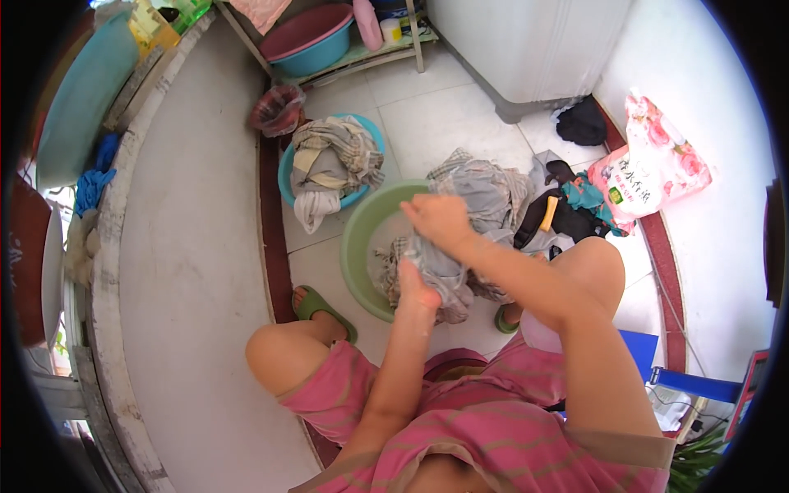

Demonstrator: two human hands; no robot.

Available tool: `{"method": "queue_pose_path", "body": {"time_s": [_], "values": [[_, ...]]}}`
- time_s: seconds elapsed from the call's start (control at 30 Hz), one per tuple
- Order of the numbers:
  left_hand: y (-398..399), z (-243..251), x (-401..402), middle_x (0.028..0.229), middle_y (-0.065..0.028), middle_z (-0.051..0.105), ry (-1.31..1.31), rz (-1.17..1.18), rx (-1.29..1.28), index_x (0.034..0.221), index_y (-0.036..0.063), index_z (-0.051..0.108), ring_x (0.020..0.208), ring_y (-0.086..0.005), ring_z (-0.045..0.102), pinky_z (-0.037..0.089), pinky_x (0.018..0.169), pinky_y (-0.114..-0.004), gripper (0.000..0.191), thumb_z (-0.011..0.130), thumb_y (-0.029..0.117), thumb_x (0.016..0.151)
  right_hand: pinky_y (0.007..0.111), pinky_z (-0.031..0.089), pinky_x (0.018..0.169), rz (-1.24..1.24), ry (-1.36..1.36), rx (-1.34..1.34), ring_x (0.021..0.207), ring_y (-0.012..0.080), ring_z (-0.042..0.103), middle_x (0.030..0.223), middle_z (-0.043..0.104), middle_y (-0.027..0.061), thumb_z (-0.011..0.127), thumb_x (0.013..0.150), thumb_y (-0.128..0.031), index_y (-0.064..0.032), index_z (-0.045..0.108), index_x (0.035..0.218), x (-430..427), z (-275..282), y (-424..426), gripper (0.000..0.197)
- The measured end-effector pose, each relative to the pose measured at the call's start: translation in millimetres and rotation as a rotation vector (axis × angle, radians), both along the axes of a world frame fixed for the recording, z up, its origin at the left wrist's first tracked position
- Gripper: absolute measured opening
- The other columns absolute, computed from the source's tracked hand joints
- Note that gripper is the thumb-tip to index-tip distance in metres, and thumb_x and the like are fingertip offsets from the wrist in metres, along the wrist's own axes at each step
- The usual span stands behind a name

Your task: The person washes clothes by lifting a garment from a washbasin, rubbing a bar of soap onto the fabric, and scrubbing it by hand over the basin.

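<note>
Between my knees a green plastic basin (355,251) stands on the tiled floor, with wet grey and checked cloth (447,271) hanging into it and over its right side. My left hand (419,286) is at the cloth's near edge, palm against it; part of the hand is hidden by cloth. Above the basin, my right hand (439,225) is closed on the upper part of the same grey cloth. More grey and checked clothes (493,188) lie just beyond, at the basin's right. Farther left, a blue basin (285,179) holds a heap of checked and beige clothes (336,154).
Dark garments (570,215) lie at the right beside a pink floral bag (653,166). A black cloth (581,121) is near a grey-white appliance (524,55). A lined red bin (277,111) and a shelf with basins (314,43) stand at the back. A wall (197,246) runs along the left.
</note>
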State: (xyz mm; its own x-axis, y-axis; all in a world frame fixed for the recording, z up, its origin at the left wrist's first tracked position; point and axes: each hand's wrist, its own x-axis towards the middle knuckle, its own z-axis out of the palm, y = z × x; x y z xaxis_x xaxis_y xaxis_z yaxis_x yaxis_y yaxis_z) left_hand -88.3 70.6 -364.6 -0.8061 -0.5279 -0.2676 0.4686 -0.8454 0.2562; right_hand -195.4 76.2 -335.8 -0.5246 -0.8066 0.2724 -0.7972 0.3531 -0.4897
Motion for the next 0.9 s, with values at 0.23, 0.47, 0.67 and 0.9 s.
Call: {"method": "queue_pose_path", "body": {"time_s": [0.23, 0.47, 0.67, 0.9], "values": [[-39, 33, 18, 0.121, -0.0087, 0.053, -0.356, 0.199, -0.142, 0.122, 0.0064, 0.049, 0.108, -0.0240, 0.053, 0.044, 0.090, -0.038, 0.042, 0.042, 0.037, 0.093, 0.039, 0.043, 0.079, 0.334, -0.036, -0.469, 0.096, 0.0308, 0.051, 0.103, 0.056, 0.0114, 0.073, 0.067, -0.036, -0.0059, 0.059, 0.095, 9, 52, -1, 0.043], [-50, 33, 33, 0.105, -0.0081, 0.059, -0.366, 0.146, -0.570, 0.110, -0.0005, 0.054, 0.087, -0.0175, 0.060, 0.049, 0.074, -0.031, 0.037, 0.053, 0.031, 0.090, 0.040, 0.044, 0.082, 0.433, -0.140, 0.047, 0.098, 0.0327, 0.053, 0.102, 0.058, 0.0147, 0.079, 0.052, -0.037, -0.0052, 0.049, 0.114, 16, 58, 11, 0.076], [-41, 20, 23, 0.103, -0.0074, 0.057, -0.459, 0.210, -1.178, 0.113, 0.0010, 0.046, 0.092, -0.0189, 0.052, 0.041, 0.082, -0.030, 0.046, 0.067, 0.021, 0.078, 0.043, 0.047, 0.066, 0.272, -0.072, 0.116, 0.076, 0.0363, 0.060, 0.076, 0.063, 0.0164, 0.073, 0.062, -0.032, -0.0074, 0.062, 0.081, -11, 93, 9, 0.033], [-60, -43, 32, 0.115, -0.0167, 0.056, -0.834, 0.101, -1.614, 0.111, 0.0001, 0.056, 0.099, -0.0308, 0.055, 0.042, 0.088, -0.038, 0.047, 0.071, 0.026, 0.075, 0.034, 0.047, 0.072, 0.157, -0.262, -0.580, 0.074, 0.0273, 0.061, 0.081, 0.063, 0.0131, 0.071, 0.067, -0.016, -0.0051, 0.061, 0.092, -71, 111, 17, 0.029]]}}
